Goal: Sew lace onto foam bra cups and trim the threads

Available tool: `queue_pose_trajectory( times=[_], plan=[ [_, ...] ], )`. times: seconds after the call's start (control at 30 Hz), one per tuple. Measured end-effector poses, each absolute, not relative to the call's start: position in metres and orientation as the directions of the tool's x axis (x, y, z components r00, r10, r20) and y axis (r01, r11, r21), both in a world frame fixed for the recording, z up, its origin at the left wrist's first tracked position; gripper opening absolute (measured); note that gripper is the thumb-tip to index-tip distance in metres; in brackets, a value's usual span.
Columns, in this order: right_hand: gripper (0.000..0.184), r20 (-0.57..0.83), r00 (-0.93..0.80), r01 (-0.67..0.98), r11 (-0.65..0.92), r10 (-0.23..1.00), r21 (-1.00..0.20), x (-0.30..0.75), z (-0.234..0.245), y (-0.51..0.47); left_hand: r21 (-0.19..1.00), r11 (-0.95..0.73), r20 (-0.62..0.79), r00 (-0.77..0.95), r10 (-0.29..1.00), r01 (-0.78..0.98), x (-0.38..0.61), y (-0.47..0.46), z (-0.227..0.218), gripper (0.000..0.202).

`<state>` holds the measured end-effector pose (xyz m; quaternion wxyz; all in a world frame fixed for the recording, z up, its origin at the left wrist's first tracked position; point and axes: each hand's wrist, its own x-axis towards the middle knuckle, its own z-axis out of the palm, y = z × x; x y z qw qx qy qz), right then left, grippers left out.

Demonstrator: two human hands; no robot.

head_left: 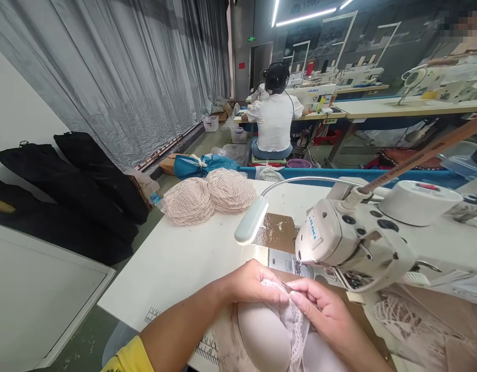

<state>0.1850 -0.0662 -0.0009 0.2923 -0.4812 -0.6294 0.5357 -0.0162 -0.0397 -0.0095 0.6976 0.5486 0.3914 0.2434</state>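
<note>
My left hand (254, 284) and my right hand (323, 307) meet at the near edge of a white sewing table (184, 258). Both pinch the lace edge of a pale pink bra cup (267, 330) that lies between them. The fingers of both hands are closed on the lace (292, 320). Just beyond them stands the head of a white Juki sewing machine (350, 237), its needle area right behind my fingertips. A gooseneck lamp (251, 219) shines down on the metal plate (279, 232).
A pile of pink lace cups (207, 196) sits at the table's far left corner. Black bags (67, 181) lie on the floor to the left beside grey curtains. A person in a white shirt (275, 121) sits at another machine ahead. Lace fabric (401, 315) lies at my right.
</note>
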Motion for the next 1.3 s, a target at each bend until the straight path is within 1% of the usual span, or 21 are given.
queue_pose_trajectory(
  times=[0.07, 0.13, 0.2, 0.23, 0.3, 0.33, 0.4, 0.47, 0.5, 0.57, 0.6, 0.67, 0.73, 0.9, 0.97, 1.07, 1.17, 1.23, 1.3],
  plan=[
    [0.037, -0.197, -0.345, 0.187, -0.139, 0.918, -0.973, 0.183, -0.007, -0.066, 0.963, 0.259, -0.255, 0.584, 0.771, 0.079, -0.015, -0.039, -0.01, 0.037],
    [0.045, -0.232, -0.399, 0.166, -0.179, 0.887, -0.97, 0.182, -0.01, -0.064, 0.968, 0.225, -0.246, 0.622, 0.743, 0.114, -0.018, -0.037, -0.009, 0.039],
    [0.037, -0.238, -0.444, 0.264, -0.128, 0.864, -0.956, 0.182, -0.009, -0.061, 0.954, 0.188, -0.299, 0.669, 0.681, 0.234, -0.028, -0.033, -0.006, 0.04],
    [0.033, -0.236, -0.43, 0.332, -0.09, 0.871, -0.939, 0.183, -0.007, -0.06, 0.933, 0.175, -0.35, 0.683, 0.641, 0.314, -0.034, -0.03, -0.004, 0.041],
    [0.035, -0.224, -0.371, 0.439, -0.042, 0.901, -0.898, 0.185, -0.003, -0.058, 0.881, 0.169, -0.453, 0.682, 0.574, 0.443, -0.05, -0.025, 0.0, 0.042],
    [0.036, -0.229, -0.375, 0.465, -0.031, 0.898, -0.885, 0.186, -0.002, -0.058, 0.865, 0.176, -0.48, 0.674, 0.561, 0.47, -0.058, -0.022, 0.002, 0.04],
    [0.038, -0.249, -0.488, 0.438, -0.012, 0.837, -0.899, 0.187, -0.001, -0.06, 0.876, 0.187, -0.461, 0.654, 0.6, 0.445, -0.071, -0.019, 0.005, 0.034],
    [0.041, -0.278, -0.575, 0.37, -0.059, 0.769, -0.927, 0.185, -0.004, -0.063, 0.91, 0.168, -0.387, 0.626, 0.677, 0.38, -0.076, -0.019, 0.007, 0.031],
    [0.042, -0.291, -0.565, 0.339, -0.104, 0.772, -0.935, 0.183, -0.005, -0.064, 0.923, 0.153, -0.351, 0.614, 0.707, 0.352, -0.075, -0.02, 0.008, 0.03],
    [0.043, -0.28, -0.464, 0.28, -0.161, 0.84, -0.946, 0.179, -0.008, -0.065, 0.94, 0.125, -0.303, 0.604, 0.737, 0.318, -0.069, -0.023, 0.01, 0.029],
    [0.041, -0.252, -0.416, 0.265, -0.149, 0.874, -0.953, 0.177, -0.009, -0.065, 0.944, 0.115, -0.289, 0.603, 0.744, 0.31, -0.065, -0.025, 0.01, 0.029],
    [0.036, -0.159, -0.376, 0.266, -0.058, 0.913, -0.962, 0.173, -0.008, -0.065, 0.949, 0.089, -0.262, 0.599, 0.757, 0.302, -0.056, -0.028, 0.01, 0.029],
    [0.032, -0.116, -0.388, 0.306, 0.009, 0.914, -0.952, 0.171, -0.005, -0.065, 0.953, 0.071, -0.24, 0.589, 0.771, 0.295, -0.047, -0.031, 0.009, 0.029],
    [0.034, -0.092, -0.397, 0.362, 0.063, 0.913, -0.93, 0.171, -0.001, -0.066, 0.961, 0.123, -0.247, 0.577, 0.778, 0.246, -0.036, -0.035, 0.002, 0.032],
    [0.032, -0.087, -0.409, 0.326, 0.057, 0.909, -0.944, 0.174, -0.003, -0.066, 0.965, 0.155, -0.253, 0.59, 0.767, 0.212, -0.035, -0.036, 0.001, 0.035],
    [0.04, -0.112, -0.383, 0.263, -0.009, 0.917, -0.965, 0.181, -0.009, -0.064, 0.967, 0.2, -0.253, 0.61, 0.751, 0.156, -0.033, -0.037, 0.002, 0.036],
    [0.043, -0.108, -0.337, 0.308, 0.001, 0.935, -0.951, 0.188, -0.012, -0.061, 0.966, 0.238, -0.251, 0.613, 0.749, 0.105, -0.032, -0.038, 0.003, 0.035],
    [0.041, -0.105, -0.365, 0.341, 0.028, 0.925, -0.94, 0.19, -0.012, -0.059, 0.965, 0.248, -0.25, 0.607, 0.754, 0.089, -0.03, -0.039, 0.004, 0.035],
    [0.04, -0.145, -0.413, 0.352, 0.011, 0.899, -0.936, 0.19, -0.011, -0.059, 0.962, 0.26, -0.259, 0.603, 0.755, 0.087, -0.029, -0.039, 0.005, 0.035]
  ],
)
